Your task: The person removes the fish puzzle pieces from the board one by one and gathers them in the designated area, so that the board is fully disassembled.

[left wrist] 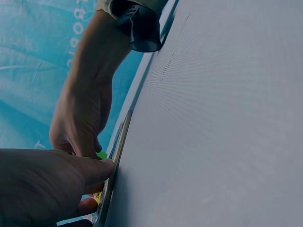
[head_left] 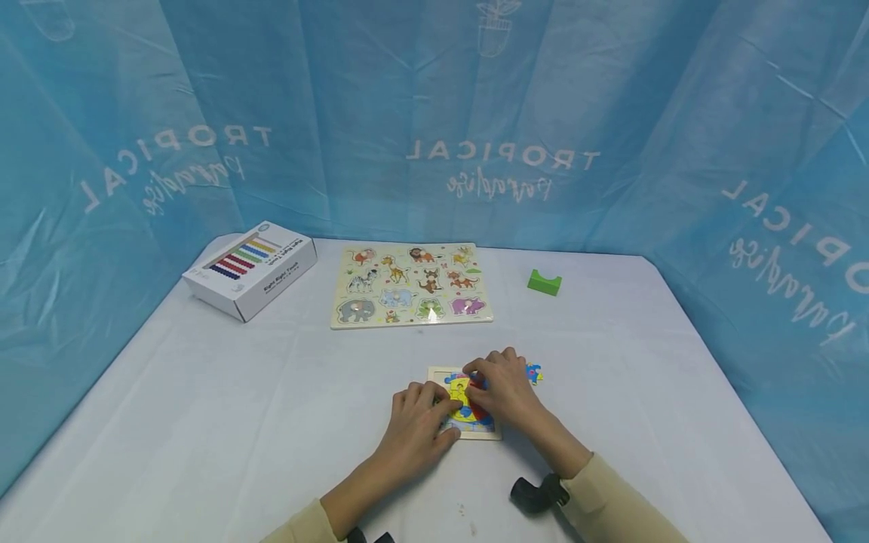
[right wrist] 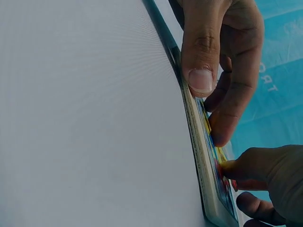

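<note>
Blue curtains (head_left: 366,105) back a white table (head_left: 204,422). Head view: mid-table, the left hand (head_left: 417,428) rests loosely on the puzzle board (head_left: 482,436); the right hand (head_left: 505,388) pinches a red piece (head_left: 479,411), seemingly fitting it, which calls for small nudges. Left wrist view: tabletop stretches beside the board's edge. Right wrist view: likewise.

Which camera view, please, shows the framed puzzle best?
The head view, since it looks down on the framed puzzle, though the left hand and right hand cover parts. The left wrist view shows it nearly edge-on; the right wrist view, its side edge and a narrow coloured strip.
</note>
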The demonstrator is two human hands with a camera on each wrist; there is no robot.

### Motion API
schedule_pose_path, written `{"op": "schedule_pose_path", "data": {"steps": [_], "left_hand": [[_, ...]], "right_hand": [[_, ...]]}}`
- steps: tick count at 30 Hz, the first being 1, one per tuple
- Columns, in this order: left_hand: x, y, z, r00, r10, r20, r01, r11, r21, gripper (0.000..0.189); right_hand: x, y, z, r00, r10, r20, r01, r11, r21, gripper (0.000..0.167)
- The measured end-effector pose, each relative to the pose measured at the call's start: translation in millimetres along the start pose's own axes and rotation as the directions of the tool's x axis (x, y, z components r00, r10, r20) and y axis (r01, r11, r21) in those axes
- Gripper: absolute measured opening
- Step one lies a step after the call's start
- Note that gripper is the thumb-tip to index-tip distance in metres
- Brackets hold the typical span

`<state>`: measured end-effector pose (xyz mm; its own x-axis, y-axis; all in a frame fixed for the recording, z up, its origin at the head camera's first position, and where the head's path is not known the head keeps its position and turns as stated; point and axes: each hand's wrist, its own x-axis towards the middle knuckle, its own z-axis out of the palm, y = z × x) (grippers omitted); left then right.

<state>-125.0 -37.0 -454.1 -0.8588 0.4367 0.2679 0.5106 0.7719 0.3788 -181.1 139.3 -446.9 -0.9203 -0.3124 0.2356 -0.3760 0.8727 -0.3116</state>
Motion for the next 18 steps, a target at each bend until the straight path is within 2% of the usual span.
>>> {"op": "schedule_pose_path", "data": {"steps": [9, 18], "left_hand": [[0.2, 0.1, -0.2, 1.0, 0.004, -0.002, -0.004, 1.0, 0.013, 0.033], [0.0, 1.1, -1.1, 1.0, 0.001, -0.013, -0.001, 1.0, -0.009, 0.032]], "right_hand": [[-6.4, 10, -7, 0.999, 0.013, -0.035, -0.012, 0.999, 0.042, 0.026], [-21.3, 45, -25, 0.994, 0.096, -0.056, -0.092, 0.994, 0.065, 0.025]]}}
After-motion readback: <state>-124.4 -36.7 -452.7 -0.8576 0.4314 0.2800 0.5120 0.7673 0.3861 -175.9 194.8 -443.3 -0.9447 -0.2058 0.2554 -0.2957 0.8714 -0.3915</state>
